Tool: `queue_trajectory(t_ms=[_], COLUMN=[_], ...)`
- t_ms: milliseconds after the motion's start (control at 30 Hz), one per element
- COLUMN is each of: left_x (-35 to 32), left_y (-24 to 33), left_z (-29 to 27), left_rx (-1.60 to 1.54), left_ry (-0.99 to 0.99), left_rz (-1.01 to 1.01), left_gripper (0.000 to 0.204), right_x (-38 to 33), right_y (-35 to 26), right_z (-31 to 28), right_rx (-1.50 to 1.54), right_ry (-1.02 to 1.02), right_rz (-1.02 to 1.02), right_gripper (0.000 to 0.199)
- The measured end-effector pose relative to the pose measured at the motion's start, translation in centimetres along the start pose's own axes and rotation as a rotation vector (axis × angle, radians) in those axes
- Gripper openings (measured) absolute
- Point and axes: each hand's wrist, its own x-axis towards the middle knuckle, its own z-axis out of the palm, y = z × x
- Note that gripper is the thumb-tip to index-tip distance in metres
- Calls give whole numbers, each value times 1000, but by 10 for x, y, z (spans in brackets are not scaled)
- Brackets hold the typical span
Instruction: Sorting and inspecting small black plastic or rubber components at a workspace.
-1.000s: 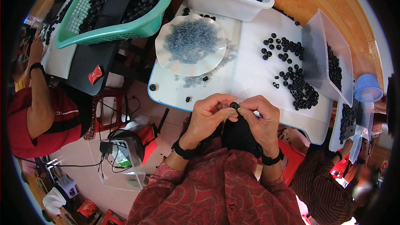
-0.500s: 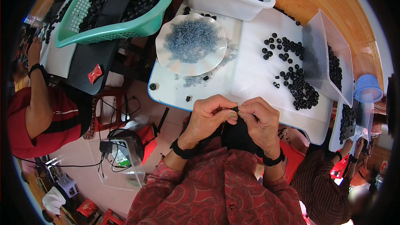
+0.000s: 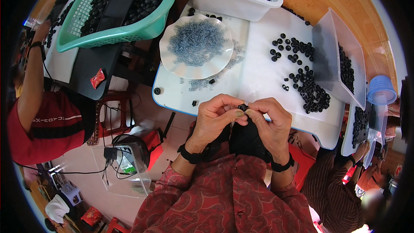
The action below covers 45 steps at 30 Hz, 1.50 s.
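Observation:
Just over the table's near edge, my left hand [image 3: 217, 114] and my right hand [image 3: 272, 118] meet fingertip to fingertip. Between them they pinch a small round black part [image 3: 243, 107], mostly covered by the fingers. Beyond the left hand, a white wavy-rimmed plate [image 3: 189, 73] bears a heap of small translucent bluish-grey pieces [image 3: 196, 43], with more strewn on the tabletop around it. On the right side of the table lies a loose pile of round black parts [image 3: 315, 97]. A few single black pieces [image 3: 194, 103] sit near the front left edge.
A white tub [image 3: 235, 0] and a green basket [image 3: 116, 41], both with black parts, stand at the back. A tilted clear bin [image 3: 338, 64] with black parts is at the right, near a blue basket [image 3: 381, 89]. People work at both sides [image 3: 47, 112].
The black part shows more between my fingertips, and my hands have shifted slightly upward. At the left, the co-worker's arm has moved farther up.

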Motion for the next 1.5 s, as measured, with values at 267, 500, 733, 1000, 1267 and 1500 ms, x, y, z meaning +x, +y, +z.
queue_trajectory(t_ms=[267,500,733,1000,1267,1500], left_x=[-2,-3,-3,-4,-4,19], left_y=[-5,-4,-5,-10,0,9], left_z=[-3,-2,-4,-7,-5,0], left_rx=[-48,-31,-39,-109,22,492], left_ry=[-18,-19,-27,-44,8,16], left_rz=[-3,9,16,48,48,120], left_gripper=[19,19,18,22,18,13], right_x=[-5,-6,-4,-5,-5,1], right_y=[-3,-4,-7,-11,-8,25], right_z=[1,-1,-1,-1,5,14], right_rx=[17,-38,-67,-73,-86,-171], right_ry=[-18,-20,-29,-29,-26,71], right_rz=[41,34,-5,-22,-28,-118], right_gripper=[14,16,17,15,15,13])
